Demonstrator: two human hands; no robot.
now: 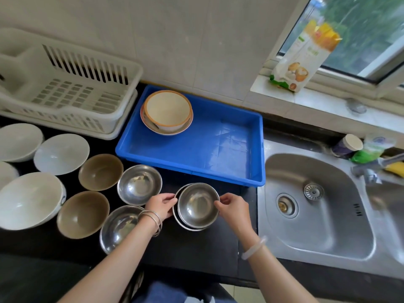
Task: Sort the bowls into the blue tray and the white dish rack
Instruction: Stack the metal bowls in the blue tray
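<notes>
Shiny polished metal bowls (197,205), glossy white ceramic bowls (61,153), matt brown bowls (100,172); smooth glossy plastic blue tray (196,154), matt white plastic dish rack (65,88), brushed steel sink (317,204), dark glossy table (196,248)

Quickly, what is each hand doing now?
Left hand: closed on the steel bowl's left rim.
Right hand: closed on its right rim.

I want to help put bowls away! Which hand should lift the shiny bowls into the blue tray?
Both grip the stacked steel bowls; the right hand leads, nearer the blue plastic tray's bare side.
</notes>
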